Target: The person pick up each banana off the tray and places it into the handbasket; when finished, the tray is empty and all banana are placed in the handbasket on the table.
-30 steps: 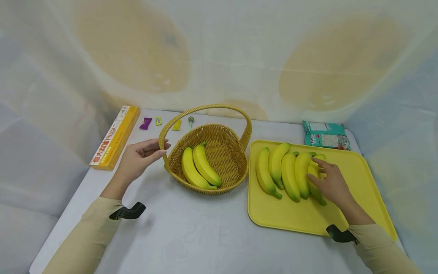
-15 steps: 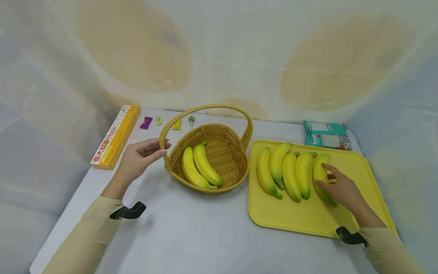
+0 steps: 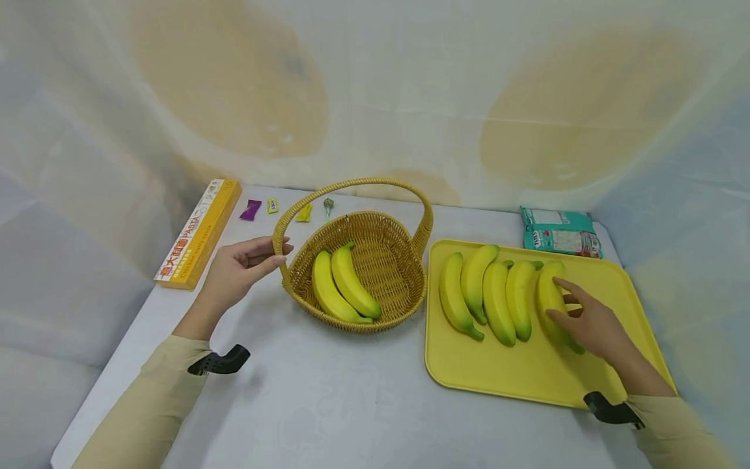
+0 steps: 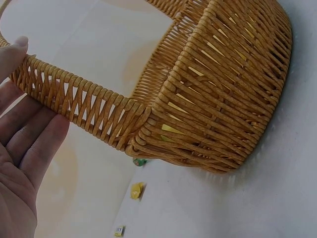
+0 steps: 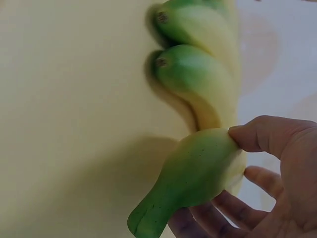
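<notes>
A wicker basket [image 3: 391, 273] stands on the table with two bananas [image 3: 334, 290] lying in its left half. My left hand [image 3: 230, 277] holds the left side of the basket's arched handle [image 4: 81, 101], thumb on one face and fingers on the other. Over the yellow tray [image 3: 486, 374], my right hand [image 3: 592, 326] grips the rightmost banana [image 3: 548, 296] between thumb and fingers. In the right wrist view that banana [image 5: 198, 163] points its green stem down and left, close over the tray. Several more bananas [image 3: 495, 303] lie side by side to its left.
At the back left lie a pasta box [image 3: 199, 234], a purple candy [image 3: 250, 210], small yellow candies [image 3: 303, 213] and a lollipop [image 3: 327, 204]. A teal packet [image 3: 559, 232] sits behind the tray. Fabric walls [image 3: 398, 98] enclose the table.
My right hand has moved right with the rightmost banana, leaving a gap between it and the other bananas. The left hand and the basket stay in place.
</notes>
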The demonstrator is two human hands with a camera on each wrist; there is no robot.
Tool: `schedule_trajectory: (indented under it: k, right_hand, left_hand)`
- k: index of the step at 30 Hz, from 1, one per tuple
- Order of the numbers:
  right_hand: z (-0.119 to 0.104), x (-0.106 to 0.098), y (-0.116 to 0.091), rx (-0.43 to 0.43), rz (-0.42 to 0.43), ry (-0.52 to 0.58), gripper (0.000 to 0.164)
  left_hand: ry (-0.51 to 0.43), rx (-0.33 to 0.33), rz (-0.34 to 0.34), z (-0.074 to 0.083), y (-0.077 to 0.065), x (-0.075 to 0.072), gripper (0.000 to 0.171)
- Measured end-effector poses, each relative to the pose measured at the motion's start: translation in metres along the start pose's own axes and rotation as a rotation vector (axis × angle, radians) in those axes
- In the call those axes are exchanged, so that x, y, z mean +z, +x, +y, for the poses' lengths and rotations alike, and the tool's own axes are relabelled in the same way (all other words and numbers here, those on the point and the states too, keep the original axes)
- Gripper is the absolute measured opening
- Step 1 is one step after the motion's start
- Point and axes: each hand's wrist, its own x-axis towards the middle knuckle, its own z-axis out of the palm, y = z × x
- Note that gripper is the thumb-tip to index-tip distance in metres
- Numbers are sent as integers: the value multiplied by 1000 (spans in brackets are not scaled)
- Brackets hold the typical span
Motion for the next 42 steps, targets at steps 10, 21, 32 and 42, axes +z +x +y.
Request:
schedule_trajectory:
  k: [10,21,32,42]
  right_hand:
    - [-38,-10,-12,-165,-18,2,71]
    - [-95,-10,-19,-348,-140,108,61]
    - [-151,-8,1,-523,-292,125,56]
    - [-211,14,41,-494,-427,169,56]
  left_hand:
    - [-12,3,-6,-1,0,0,34]
    - [9,-6,0,1,0,-1,35]
    - [13,-20,4,1,-1,-1,36]
    - [17,-15,-6,1,0,-1,36]
